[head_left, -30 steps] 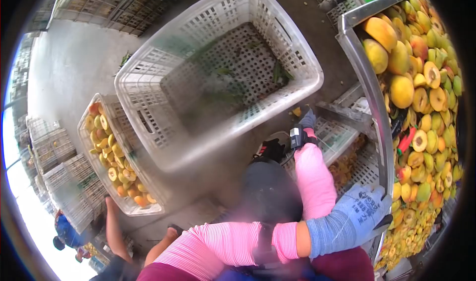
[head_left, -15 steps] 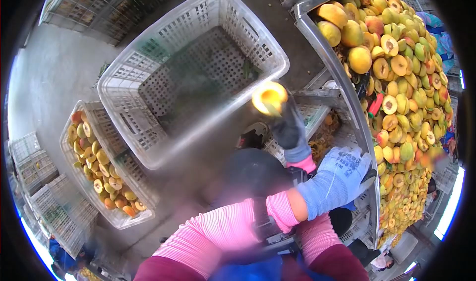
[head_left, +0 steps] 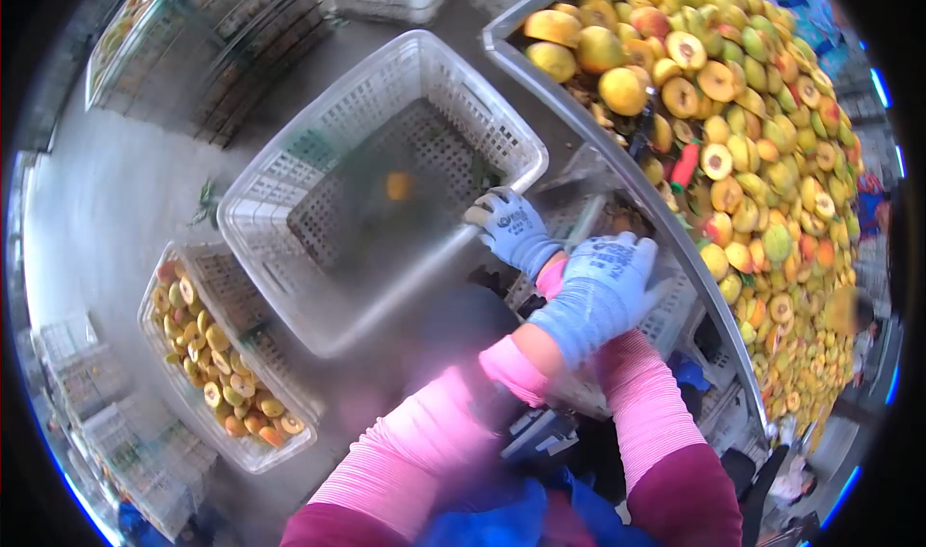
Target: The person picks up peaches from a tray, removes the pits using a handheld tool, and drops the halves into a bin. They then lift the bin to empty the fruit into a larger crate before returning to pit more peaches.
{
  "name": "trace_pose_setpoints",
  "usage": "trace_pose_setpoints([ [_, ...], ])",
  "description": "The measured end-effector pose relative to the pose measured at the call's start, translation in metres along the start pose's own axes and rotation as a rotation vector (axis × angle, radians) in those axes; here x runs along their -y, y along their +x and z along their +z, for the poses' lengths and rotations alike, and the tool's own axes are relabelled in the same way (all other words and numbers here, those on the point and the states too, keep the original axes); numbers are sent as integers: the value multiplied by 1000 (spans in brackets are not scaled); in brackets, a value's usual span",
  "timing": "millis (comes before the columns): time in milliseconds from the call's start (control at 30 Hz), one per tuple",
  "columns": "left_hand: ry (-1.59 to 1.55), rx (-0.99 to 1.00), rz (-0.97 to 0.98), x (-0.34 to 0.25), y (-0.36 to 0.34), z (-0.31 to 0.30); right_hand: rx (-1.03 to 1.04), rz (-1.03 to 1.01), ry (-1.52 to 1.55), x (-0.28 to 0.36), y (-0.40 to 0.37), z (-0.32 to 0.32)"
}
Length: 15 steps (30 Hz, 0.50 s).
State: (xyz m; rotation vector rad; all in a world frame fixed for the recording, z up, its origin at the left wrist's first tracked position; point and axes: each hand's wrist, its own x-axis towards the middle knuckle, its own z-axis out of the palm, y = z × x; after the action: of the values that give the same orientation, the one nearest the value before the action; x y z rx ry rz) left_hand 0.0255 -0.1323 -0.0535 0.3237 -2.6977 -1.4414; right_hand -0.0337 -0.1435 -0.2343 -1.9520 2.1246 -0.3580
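Holds right hand (head_left: 511, 227) empty at white crate (head_left: 285, 185) rim, fingers (head_left: 479, 215) loosely spread, blurred peach half (head_left: 397, 185) down inside crate, apart from them. Curls left hand (head_left: 600, 287) beside metal table rim (head_left: 569, 118); grip hidden.

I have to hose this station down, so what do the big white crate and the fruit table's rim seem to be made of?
The big white crate looks like moulded plastic in matt white: its walls and floor are one regular lattice of holes. The fruit table's rim looks like bare metal, probably steel: it is grey with a dull sheen and has a folded edge.
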Motion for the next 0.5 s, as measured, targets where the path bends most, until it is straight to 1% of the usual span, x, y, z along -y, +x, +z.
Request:
trace_pose_setpoints([
  [33, -11, -59, 43, 0, -4, 4, -47, 40, -25, -4, -14, -1],
  [67, 10, -171, 124, 6, -4, 17, -103, 95, -87, -9, -26, -1],
  [100, 41, -144, 185, 10, -2, 25, -160, 184, -137, -9, -38, -1],
  [133, 28, -129, 198, 7, -2, 24, -219, 273, -191, -9, -49, 0],
  [167, 14, -113, 210, 4, -1, 23, -288, 349, 324, -4, -70, 0],
  [200, -43, -101, 167, -5, -2, 18, -520, 318, 1276, 1, -91, 0],
  [233, -48, -177, 191, -6, -3, 25, -739, 298, 1772, 7, -112, -1],
  [267, 1, -128, 196, -3, -3, 33, -648, 370, 1600, 5, -137, -19],
  [333, -45, 0, 148, -17, 0, 24, -443, 529, 1291, 12, -188, -57],
  [400, -22, 26, 155, -21, 8, 32, -200, 704, 1048, 28, -235, -71],
  [433, -61, -51, 295, -16, 11, 44, -98, 893, 1093, 20, -252, -73],
  [467, -43, -26, 321, -22, 16, 49, -204, 978, 1314, 10, -269, -75],
  [500, -50, 6, 300, -25, 18, 56, -322, 1061, 1534, 4, -286, -73],
])
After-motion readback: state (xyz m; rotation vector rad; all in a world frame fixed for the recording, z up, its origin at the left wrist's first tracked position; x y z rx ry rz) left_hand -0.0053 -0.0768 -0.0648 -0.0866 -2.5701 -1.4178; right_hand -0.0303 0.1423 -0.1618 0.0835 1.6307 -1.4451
